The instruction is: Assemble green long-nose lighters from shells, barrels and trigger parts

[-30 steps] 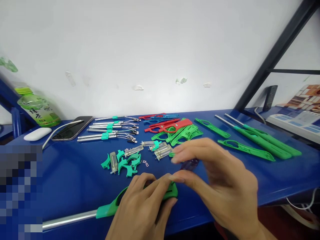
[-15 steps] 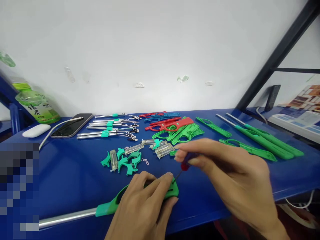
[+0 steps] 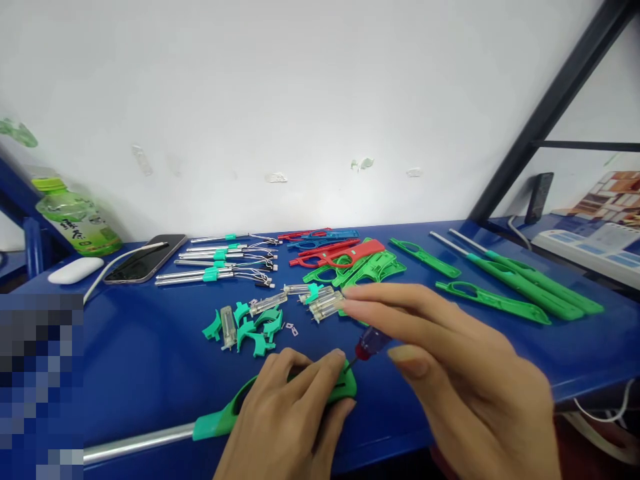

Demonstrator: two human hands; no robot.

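Observation:
My left hand (image 3: pixel 287 417) presses down on a green plastic lighter handle (image 3: pixel 220 419) with a metal tube (image 3: pixel 135 441), lying at the near edge of the blue table (image 3: pixel 140 360). Its fingers are closed over the handle's rear end. My right hand (image 3: pixel 465 380) holds a small red-handled screwdriver (image 3: pixel 369 343) between thumb and fingers. The screwdriver's tip touches the handle's end by my left fingertips.
Loose teal triggers (image 3: pixel 255 330) and clear lighter cartridges (image 3: pixel 325 301) lie mid-table. Behind them are metal tubes with wires (image 3: pixel 215 263), red, blue and green handle shells (image 3: pixel 350 260), assembled green lighters (image 3: pixel 525 280), a phone (image 3: pixel 145 257), a white case (image 3: pixel 75 269) and a bottle (image 3: pixel 75 217).
My right hand picked up the red screwdriver and brought its tip to the green handle. The left hand stayed pressed on the handle.

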